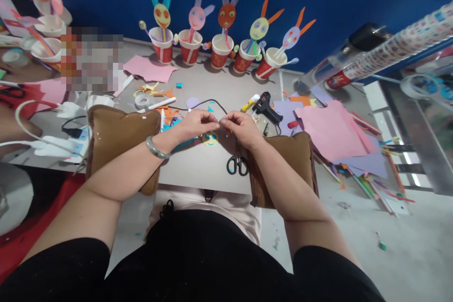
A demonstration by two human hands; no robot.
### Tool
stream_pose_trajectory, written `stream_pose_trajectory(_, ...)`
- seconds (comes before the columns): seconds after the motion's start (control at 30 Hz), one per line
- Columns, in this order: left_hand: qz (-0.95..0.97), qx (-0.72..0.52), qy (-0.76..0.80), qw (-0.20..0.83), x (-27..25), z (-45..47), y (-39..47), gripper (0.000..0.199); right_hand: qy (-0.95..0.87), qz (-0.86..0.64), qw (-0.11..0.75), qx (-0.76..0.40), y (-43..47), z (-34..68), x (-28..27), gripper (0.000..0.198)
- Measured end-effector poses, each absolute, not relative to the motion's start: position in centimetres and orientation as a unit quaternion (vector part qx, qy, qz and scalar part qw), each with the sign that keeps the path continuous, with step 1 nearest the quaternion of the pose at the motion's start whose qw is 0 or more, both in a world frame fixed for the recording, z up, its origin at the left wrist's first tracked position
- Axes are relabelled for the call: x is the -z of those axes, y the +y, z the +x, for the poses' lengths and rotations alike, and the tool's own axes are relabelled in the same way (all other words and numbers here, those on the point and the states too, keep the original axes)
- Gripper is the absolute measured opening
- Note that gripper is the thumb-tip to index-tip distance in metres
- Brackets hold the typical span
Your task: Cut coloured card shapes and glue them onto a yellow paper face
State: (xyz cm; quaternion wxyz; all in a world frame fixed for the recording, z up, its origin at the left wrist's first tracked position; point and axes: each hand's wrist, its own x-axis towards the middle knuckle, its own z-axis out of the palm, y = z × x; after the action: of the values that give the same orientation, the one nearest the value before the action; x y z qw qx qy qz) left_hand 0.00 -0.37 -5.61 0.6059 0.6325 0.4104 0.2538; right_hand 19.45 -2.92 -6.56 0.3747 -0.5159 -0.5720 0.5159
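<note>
My left hand [198, 122], with a bangle on its wrist, is closed in a pinch. Close against it, my right hand [242, 127] pinches too, fingertips nearly touching the left ones. Whatever lies between the fingers is too small to make out. Just below the fingertips a yellow paper face [210, 139] with blue eyes and a smile lies on the table. Scissors with black handles [238, 159] rest below my right hand, their blades partly hidden. Blue paper pieces [171, 125] lie beside my left wrist.
Brown cushions [122, 134] lie under both forearms. A black glue gun [269, 109] and a yellow-and-white pen [250, 102] lie beyond my right hand. Red paper cups [222, 54] holding paper rabbits line the back. Pink sheets [336, 127] lie right; a power strip [79, 144] lies left.
</note>
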Motion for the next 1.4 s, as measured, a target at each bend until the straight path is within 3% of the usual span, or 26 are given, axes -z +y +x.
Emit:
stream_pose_trajectory(0.27,0.606,-0.25,0.438,0.615,6.4,0.1,-0.3,0.011,-0.606,-0.511,0.374,-0.482,-2.6,19.1,6.9,0.031)
stream_pose_trajectory(0.43,0.562,-0.289,0.429,0.645,6.1,-0.3,0.2,0.011,-0.661,-0.576,0.378,-0.297,-4.6,20.8,4.5,0.028)
stream_pose_trajectory(0.63,0.53,-0.33,0.423,0.656,6.1,-0.3,0.7,0.017,-0.722,-0.686,0.042,-0.082,-11.9,21.0,3.0,0.025)
stream_pose_trajectory(0.77,0.516,-0.363,0.412,0.658,6.9,-0.2,1.0,0.017,-0.669,-0.737,-0.088,-0.04,-15.0,19.6,3.7,0.031)
stream_pose_trajectory(0.9,0.519,-0.388,0.409,0.643,7.4,-0.4,1.2,0.016,-0.653,-0.747,-0.12,-0.028,-15.9,18.7,4.3,0.038)
stream_pose_trajectory(1.13,0.507,-0.407,0.424,0.631,7.0,-0.4,1.1,0.015,-0.643,-0.757,-0.108,-0.038,-15.8,18.2,3.9,0.031)
stream_pose_trajectory(1.4,0.488,-0.432,0.416,0.634,7.2,-0.4,1.4,0.015,-0.667,-0.72,-0.191,-0.02,-14.5,19.9,1.3,0.028)
